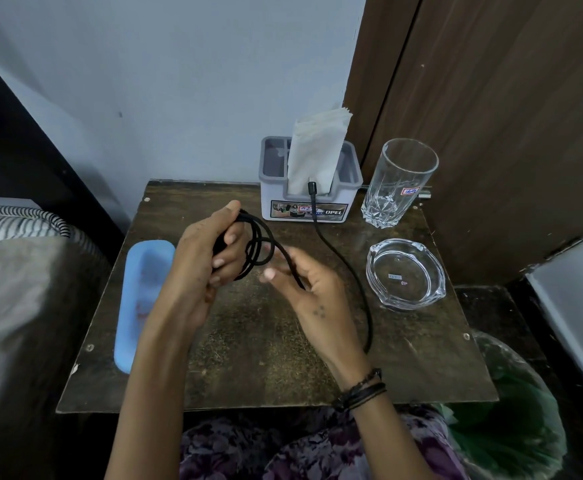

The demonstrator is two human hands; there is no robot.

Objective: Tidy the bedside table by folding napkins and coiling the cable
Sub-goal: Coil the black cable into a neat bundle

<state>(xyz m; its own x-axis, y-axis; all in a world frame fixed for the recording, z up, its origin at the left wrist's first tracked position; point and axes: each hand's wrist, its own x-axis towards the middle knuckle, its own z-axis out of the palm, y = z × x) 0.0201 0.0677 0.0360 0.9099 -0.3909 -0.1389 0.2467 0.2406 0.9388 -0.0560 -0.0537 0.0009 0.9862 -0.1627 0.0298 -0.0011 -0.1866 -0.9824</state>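
A black cable (348, 268) is partly wound into loops above the middle of the dark wooden bedside table (265, 358). My left hand (207, 251) is closed around the bundle of loops. My right hand (303, 289) pinches the strand that leaves the loops. From there the free length curves right and back to its plug end, which rests against a grey holder (269, 202). White folded napkins (314, 150) stand upright in that holder at the table's back edge.
A tall clear glass (399, 181) stands at the back right, with a glass ashtray (406, 271) in front of it. A light blue oblong tray (141, 299) lies along the left edge. A bed is left, a green-lined bin lower right.
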